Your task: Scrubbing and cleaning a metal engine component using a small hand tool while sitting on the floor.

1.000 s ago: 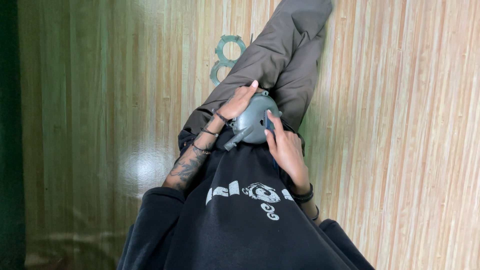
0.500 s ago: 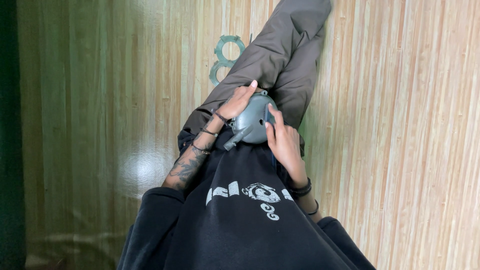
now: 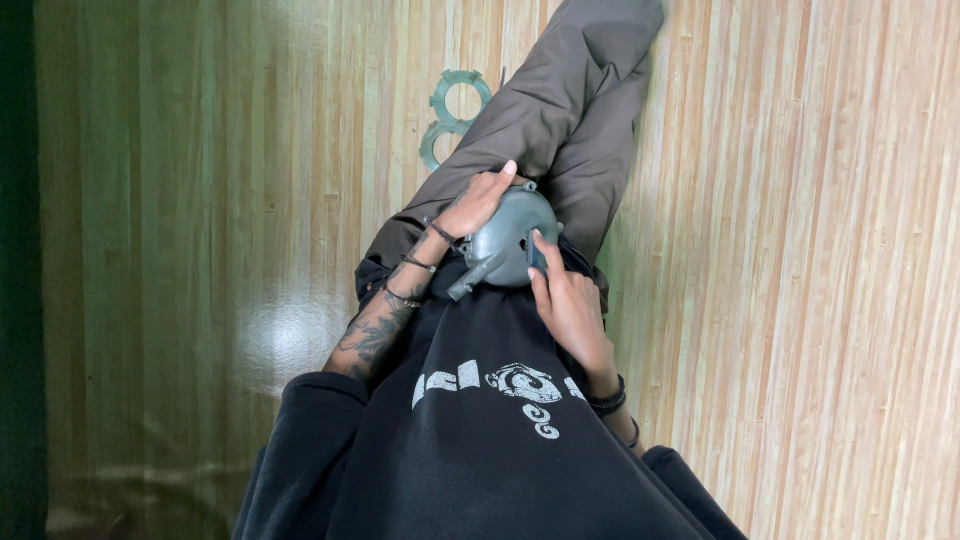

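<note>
A round grey metal housing (image 3: 505,240) with a short stub sticking out at its lower left rests on my lap. My left hand (image 3: 478,203) cups its upper left edge, fingers laid over the rim. My right hand (image 3: 567,303) holds its right side, with the index finger stretched up onto the face of the part. Both forearms come out of the pushed-up sleeves of a black sweatshirt. My legs in grey-brown trousers (image 3: 570,100) stretch away along the floor.
A flat green gasket (image 3: 452,112) shaped like two joined rings lies on the wooden plank floor (image 3: 800,250) just left of my knee. A dark green band (image 3: 18,270) runs along the left edge of the view.
</note>
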